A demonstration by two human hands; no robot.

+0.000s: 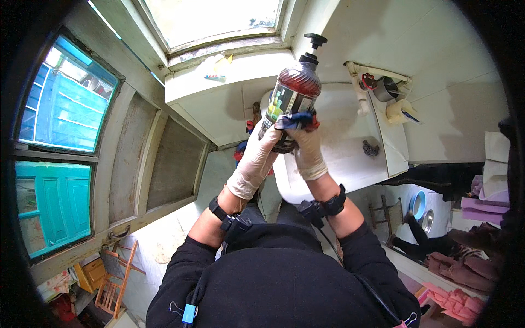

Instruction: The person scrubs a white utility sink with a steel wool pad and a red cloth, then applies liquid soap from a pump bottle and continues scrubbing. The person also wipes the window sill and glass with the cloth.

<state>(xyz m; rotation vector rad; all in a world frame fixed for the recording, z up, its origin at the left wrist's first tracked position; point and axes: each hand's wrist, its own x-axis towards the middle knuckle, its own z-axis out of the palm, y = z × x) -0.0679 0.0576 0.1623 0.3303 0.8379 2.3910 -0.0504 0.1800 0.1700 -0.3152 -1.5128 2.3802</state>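
Both my hands wear thin whitish gloves. In my left hand [256, 158] is a large clear pump bottle [297, 82] of dark red liquid, tilted with its black pump up and to the right. The bottle bears a printed label. A dark blue and red cloth [301, 121] is bunched in my right hand [307, 151], pressed against the bottle's right side. Behind the bottle lies a white basin [340, 139], with a dark scouring pad [370, 148] on its right part.
A pipe with a red valve handle [368, 81] stands over the basin, beside a metal cup [385, 89] and a pale yellow container [397, 112]. A plastic packet [217, 67] lies on the windowsill [184, 88]. At left stands a panelled door [143, 160]; a wooden folding chair [115, 279] is beyond it.
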